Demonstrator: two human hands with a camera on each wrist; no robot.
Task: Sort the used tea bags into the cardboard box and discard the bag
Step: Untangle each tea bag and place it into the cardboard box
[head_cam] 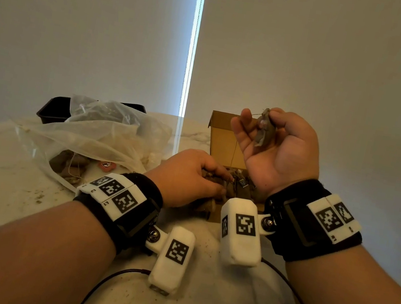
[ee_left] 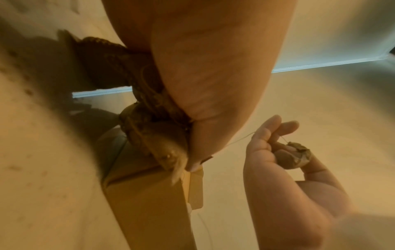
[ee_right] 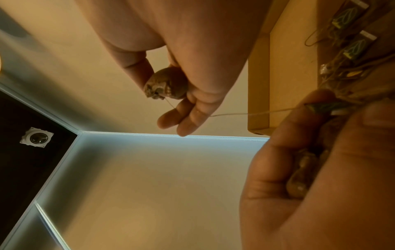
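A crumpled brown used tea bag (head_cam: 264, 129) was held above the open brown cardboard box (head_cam: 222, 139), pinched between the thumb and curled fingers (ee_right: 188, 115) of the right hand (head_cam: 278, 149). Its thin string (ee_right: 230, 114) was seen running taut down to the tangled heap of brown tea bags with green paper tags (ee_right: 350, 49) lying in the box. That heap was pressed down and gripped by the left hand (head_cam: 190, 176), fingers curled round several bags at the box's near corner.

The step was judged to be the freeing of 1 bag from the tangle. It would be done well if the heap were kept pinned while the string was drawn out slowly and in line, since wet paper was likely to tear and spill leaves.

The right palm was turned upward, wrist raised; the left palm faced down, wrist low over the speckled white marble surface (head_cam: 2, 185). To the left, a crumpled clear plastic bag (head_cam: 96, 134) with more tea bags lay, a black rectangular tray (head_cam: 52, 111) behind it.
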